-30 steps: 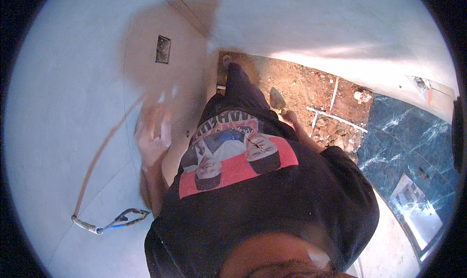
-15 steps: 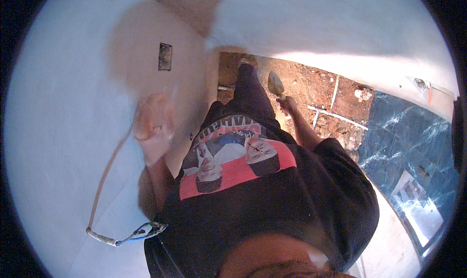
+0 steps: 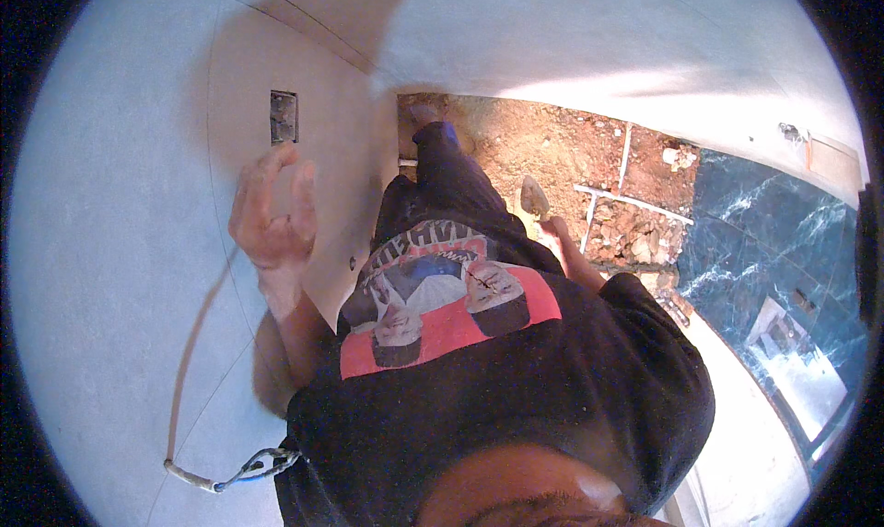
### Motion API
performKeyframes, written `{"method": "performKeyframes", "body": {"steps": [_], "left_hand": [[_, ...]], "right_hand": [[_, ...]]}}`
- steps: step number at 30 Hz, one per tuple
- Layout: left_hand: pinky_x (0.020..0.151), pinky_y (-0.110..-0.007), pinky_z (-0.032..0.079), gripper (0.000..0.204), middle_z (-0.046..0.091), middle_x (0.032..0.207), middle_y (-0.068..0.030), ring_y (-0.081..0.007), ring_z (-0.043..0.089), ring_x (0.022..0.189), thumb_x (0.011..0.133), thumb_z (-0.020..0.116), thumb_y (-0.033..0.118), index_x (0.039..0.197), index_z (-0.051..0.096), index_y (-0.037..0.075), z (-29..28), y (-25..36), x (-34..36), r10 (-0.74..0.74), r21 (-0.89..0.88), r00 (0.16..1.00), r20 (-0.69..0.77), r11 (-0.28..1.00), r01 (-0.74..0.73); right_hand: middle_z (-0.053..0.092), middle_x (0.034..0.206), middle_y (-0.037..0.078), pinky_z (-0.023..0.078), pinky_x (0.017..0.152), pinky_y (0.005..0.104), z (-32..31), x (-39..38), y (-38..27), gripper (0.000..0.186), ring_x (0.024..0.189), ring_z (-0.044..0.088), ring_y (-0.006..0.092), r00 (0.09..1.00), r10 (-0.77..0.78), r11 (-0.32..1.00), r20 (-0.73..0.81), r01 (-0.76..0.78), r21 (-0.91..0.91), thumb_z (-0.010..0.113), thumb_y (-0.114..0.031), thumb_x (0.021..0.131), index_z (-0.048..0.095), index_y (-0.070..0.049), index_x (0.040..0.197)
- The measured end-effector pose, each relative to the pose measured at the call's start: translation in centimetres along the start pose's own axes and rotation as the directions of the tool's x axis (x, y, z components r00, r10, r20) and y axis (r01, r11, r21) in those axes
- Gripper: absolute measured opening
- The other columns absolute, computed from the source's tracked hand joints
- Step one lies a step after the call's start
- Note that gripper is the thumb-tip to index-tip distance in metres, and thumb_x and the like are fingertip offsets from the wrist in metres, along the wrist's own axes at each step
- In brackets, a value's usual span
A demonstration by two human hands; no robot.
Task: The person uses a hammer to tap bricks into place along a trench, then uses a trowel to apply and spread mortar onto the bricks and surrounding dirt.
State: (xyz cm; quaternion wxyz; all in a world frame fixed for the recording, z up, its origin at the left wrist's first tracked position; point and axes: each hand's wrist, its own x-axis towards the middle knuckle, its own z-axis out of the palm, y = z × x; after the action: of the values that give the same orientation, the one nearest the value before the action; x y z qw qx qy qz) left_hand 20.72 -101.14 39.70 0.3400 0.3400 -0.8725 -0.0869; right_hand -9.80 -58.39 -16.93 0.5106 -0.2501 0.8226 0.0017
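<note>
1. Gripping a trowel (image 3: pixel 534 197) in the head view, the right hand (image 3: pixel 555 235) closes around its handle, mostly hidden by the fingers. The blade points away from the body over the bare soil (image 3: pixel 552 133); whether it touches down, I cannot tell.
2. In the same view, the left hand (image 3: pixel 273 216) holds nothing visible; its fingers bend loosely, with thumb and fingers apart. It is just beside the wall box (image 3: pixel 284 117), in front of the pale wall (image 3: pixel 110 214); contact with the wall is unclear.
3. The room looks part-finished: blue tiles (image 3: pixel 737 195) cover the floor at right, while the soil has no tiles on it, only thin white strips (image 3: pixel 645 208) crossing it and some rubble.
4. The wall looks smoothly surfaced, but its box has no cover, and a cable (image 3: pixel 193 477) hangs out loose near the black shirt (image 3: pixel 497 380). No mortar can be made out on the blade.
</note>
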Motion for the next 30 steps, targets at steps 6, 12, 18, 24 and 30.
{"method": "performKeyframes", "body": {"steps": [6,12,18,24,30], "left_hand": [[0.077,-0.036,0.054,0.023,0.070,0.096,-0.0132,-0.0287,0.068,0.087,0.082,0.073,0.008,0.103,0.066,0.003,-3.0,-0.3,-2.1,-0.130,0.057,0.991,-0.012,0.990,0.131],[0.082,-0.037,0.053,0.021,0.070,0.100,-0.0128,-0.0280,0.068,0.090,0.085,0.070,0.013,0.104,0.066,0.005,-2.1,-0.9,-3.0,-0.211,-0.085,0.977,0.025,0.974,0.212],[0.081,-0.037,0.053,0.023,0.069,0.098,-0.0128,-0.0282,0.067,0.089,0.083,0.071,0.009,0.105,0.066,0.004,-2.3,0.1,-3.8,-0.213,0.029,0.976,0.045,0.977,0.211],[0.078,-0.037,0.054,0.029,0.068,0.095,-0.0140,-0.0288,0.067,0.088,0.079,0.074,0.001,0.106,0.064,0.002,-1.3,0.3,-1.7,-0.153,-0.018,0.983,0.099,0.988,0.156],[0.080,-0.036,0.054,0.032,0.068,0.098,-0.0139,-0.0285,0.067,0.090,0.080,0.074,0.004,0.111,0.064,0.004,0.0,-1.1,-1.0,-0.185,-0.029,0.974,0.135,0.981,0.190]], "right_hand": [[0.064,0.064,0.011,0.050,0.054,0.0406,-7.4,-3.4,-8.8,0.043,0.063,0.066,0.0231,0.991,-0.062,0.973,-0.117,0.034,-0.226,0.071,-0.045,0.079,0.066,-0.004,0.086],[0.063,0.064,0.011,0.049,0.051,0.0380,-11.8,-0.4,-7.8,0.036,0.057,0.064,0.0217,0.999,0.043,0.944,-0.022,-0.034,0.329,0.074,-0.036,0.081,0.065,-0.002,0.088],[0.059,0.060,0.008,0.045,0.044,0.0370,-11.4,-2.8,-9.9,0.032,0.049,0.057,0.0204,0.970,-0.198,0.968,-0.139,0.216,0.128,0.073,-0.031,0.085,0.062,-0.001,0.082],[0.056,0.058,0.009,0.043,0.040,0.0362,-7.6,-2.4,-6.0,0.030,0.046,0.055,0.0195,0.984,0.115,0.960,-0.138,-0.074,0.269,0.073,-0.030,0.085,0.064,-0.002,0.082],[0.059,0.064,0.006,0.044,0.042,0.0372,-2.5,0.0,-0.7,0.025,0.052,0.058,0.0203,0.993,0.064,0.991,-0.095,-0.052,0.119,0.068,-0.028,0.087,0.066,-0.003,0.086]]}}
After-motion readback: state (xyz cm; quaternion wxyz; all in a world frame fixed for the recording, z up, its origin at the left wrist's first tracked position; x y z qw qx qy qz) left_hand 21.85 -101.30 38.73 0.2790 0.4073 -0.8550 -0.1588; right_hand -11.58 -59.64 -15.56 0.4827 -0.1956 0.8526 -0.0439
